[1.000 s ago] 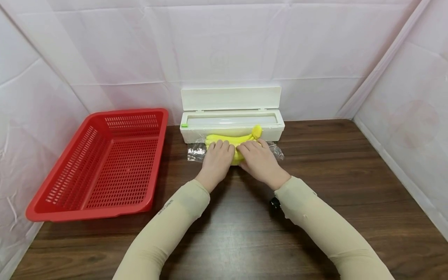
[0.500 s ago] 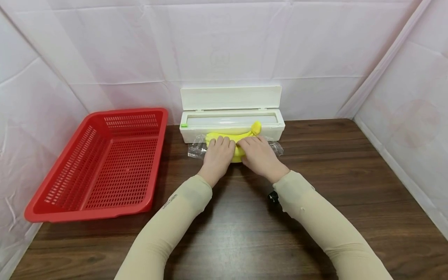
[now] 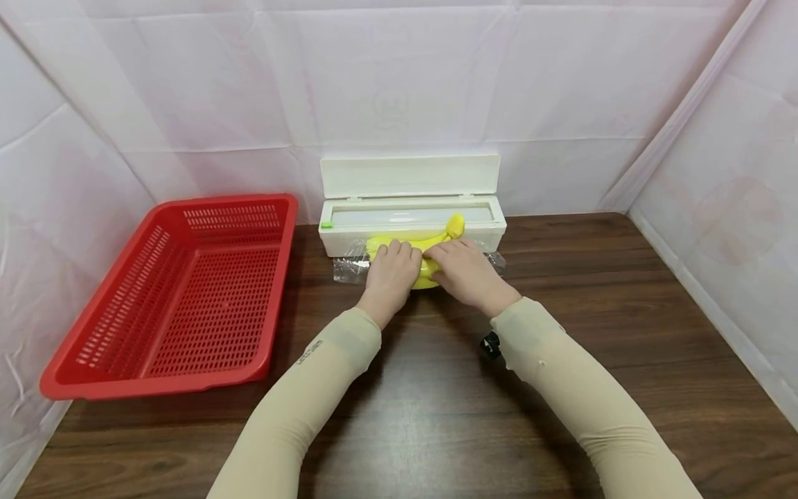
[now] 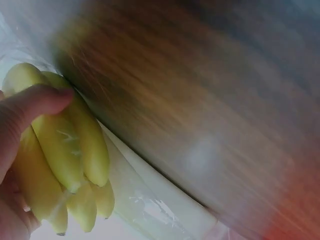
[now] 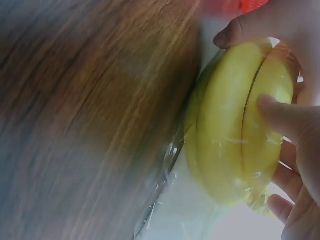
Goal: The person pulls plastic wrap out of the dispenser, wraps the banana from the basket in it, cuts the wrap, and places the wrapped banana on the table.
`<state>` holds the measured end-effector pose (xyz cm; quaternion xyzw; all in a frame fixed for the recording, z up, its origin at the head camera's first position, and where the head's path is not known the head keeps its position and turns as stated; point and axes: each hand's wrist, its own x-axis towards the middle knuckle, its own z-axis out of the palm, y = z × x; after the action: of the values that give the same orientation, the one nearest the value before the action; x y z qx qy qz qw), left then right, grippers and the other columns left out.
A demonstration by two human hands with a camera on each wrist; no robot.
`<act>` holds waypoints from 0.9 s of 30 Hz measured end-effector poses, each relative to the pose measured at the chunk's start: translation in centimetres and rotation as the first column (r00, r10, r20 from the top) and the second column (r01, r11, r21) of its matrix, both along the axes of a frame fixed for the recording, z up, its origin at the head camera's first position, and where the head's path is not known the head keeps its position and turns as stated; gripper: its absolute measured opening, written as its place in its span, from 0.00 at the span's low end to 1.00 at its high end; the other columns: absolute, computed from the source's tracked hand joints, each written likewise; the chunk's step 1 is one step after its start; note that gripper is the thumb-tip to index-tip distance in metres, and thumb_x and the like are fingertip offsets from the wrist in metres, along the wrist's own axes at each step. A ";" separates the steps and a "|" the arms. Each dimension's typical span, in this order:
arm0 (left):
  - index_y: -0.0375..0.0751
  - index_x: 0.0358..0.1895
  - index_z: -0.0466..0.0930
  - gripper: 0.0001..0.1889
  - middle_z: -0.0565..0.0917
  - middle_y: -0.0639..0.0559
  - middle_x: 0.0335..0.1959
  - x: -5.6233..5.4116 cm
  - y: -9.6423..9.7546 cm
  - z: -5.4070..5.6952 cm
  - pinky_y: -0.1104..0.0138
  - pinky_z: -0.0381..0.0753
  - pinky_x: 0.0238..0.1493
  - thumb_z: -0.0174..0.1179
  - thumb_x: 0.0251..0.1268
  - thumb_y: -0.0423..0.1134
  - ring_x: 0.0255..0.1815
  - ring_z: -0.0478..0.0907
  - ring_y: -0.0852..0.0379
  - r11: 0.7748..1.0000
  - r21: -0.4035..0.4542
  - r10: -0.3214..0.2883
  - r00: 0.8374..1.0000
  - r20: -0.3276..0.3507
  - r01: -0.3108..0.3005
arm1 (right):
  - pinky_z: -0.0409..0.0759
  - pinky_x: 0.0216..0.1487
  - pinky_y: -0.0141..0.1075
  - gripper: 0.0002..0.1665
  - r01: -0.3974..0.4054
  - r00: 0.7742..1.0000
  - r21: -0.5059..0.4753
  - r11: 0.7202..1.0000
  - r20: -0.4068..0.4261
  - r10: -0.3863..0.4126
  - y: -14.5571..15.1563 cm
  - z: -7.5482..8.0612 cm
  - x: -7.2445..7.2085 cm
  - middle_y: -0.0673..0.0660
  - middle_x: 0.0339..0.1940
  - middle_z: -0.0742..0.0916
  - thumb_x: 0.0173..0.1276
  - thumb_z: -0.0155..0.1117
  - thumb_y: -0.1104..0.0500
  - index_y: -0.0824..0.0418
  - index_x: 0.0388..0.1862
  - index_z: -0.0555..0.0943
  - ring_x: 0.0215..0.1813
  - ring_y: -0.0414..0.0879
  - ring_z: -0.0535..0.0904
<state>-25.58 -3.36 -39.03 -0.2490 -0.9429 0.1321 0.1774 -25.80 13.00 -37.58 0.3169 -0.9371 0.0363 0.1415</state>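
A bunch of yellow bananas (image 3: 411,244) lies in front of the white cling film box, its stem end up at the right in the head view. Clear cling film (image 3: 351,269) covers the bananas and sticks out crumpled on both sides. My left hand (image 3: 393,272) grips the left part of the bunch, thumb over the near side, as the left wrist view shows on the bananas (image 4: 60,145). On the right part, my right hand (image 3: 466,272) holds the bunch, its thumb pressing the film onto the bananas (image 5: 230,125). The undersides of the bananas are hidden.
The white cling film box (image 3: 337,242) stands against the back sheet with its lid (image 3: 411,176) raised and a green slider (image 3: 327,225) at its left. A red slotted basket (image 3: 283,277) sits on the brown wooden table (image 3: 411,416) at the left. White sheets hang around.
The bananas have tilted slightly, their stem end rising a little toward the box. My right hand has shifted slightly up and right, showing more yellow between the hands.
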 end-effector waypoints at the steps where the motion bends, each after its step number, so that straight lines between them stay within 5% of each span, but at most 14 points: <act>1: 0.41 0.48 0.73 0.22 0.76 0.50 0.39 0.0 -0.1 0.0 0.63 0.72 0.46 0.68 0.51 0.43 0.43 0.71 0.53 1.000 -0.007 -0.010 1.000 -0.002 0.010 | 0.67 0.61 0.47 0.22 -0.002 1.000 -0.003 1.000 0.003 0.002 0.1 -0.1 0.0 0.55 0.50 0.84 0.62 0.67 0.55 0.58 0.54 0.77 0.56 0.52 0.77; 8: 0.39 0.51 0.74 0.33 0.79 0.48 0.42 -0.2 -0.5 0.7 0.58 0.69 0.58 0.71 0.43 0.55 0.47 0.75 0.50 0.996 -0.066 -0.050 0.998 0.030 0.052 | 0.62 0.65 0.48 0.37 0.013 0.999 0.025 1.000 0.044 -0.014 0.0 -0.4 0.4 0.56 0.56 0.79 0.53 0.73 0.49 0.59 0.59 0.72 0.62 0.52 0.71; 15: 0.38 0.51 0.74 0.33 0.80 0.47 0.45 -0.1 -0.8 2.1 0.61 0.73 0.53 0.71 0.42 0.56 0.47 0.74 0.50 0.999 0.001 -0.051 0.990 0.129 0.052 | 0.61 0.66 0.48 0.51 0.044 0.996 0.123 0.991 -0.085 -0.034 -0.3 -1.1 0.6 0.59 0.59 0.75 0.42 0.80 0.48 0.62 0.62 0.66 0.66 0.54 0.66; 22: 0.38 0.45 0.76 0.30 0.81 0.48 0.41 -0.2 -1.3 2.4 0.63 0.74 0.51 0.71 0.40 0.53 0.44 0.75 0.51 0.992 0.080 -0.105 0.988 0.112 0.096 | 0.63 0.63 0.45 0.46 0.055 0.971 0.117 0.992 -0.239 -0.025 -0.5 -2.1 0.1 0.60 0.55 0.76 0.42 0.79 0.55 0.63 0.59 0.66 0.62 0.55 0.68; 27: 0.38 0.51 0.73 0.35 0.80 0.48 0.47 0.2 -1.3 2.5 0.61 0.73 0.54 0.72 0.41 0.55 0.49 0.75 0.51 0.997 0.052 -0.070 0.989 0.130 0.064 | 0.65 0.59 0.44 0.45 -0.004 0.967 0.084 0.996 -0.252 0.025 -0.6 -1.9 -0.1 0.59 0.51 0.77 0.39 0.80 0.54 0.63 0.56 0.67 0.55 0.55 0.71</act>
<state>-25.42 -4.63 -36.52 -0.2844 -0.9465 0.0870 0.1251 -25.90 12.42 -39.53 0.3313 -0.9098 -0.0424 0.2465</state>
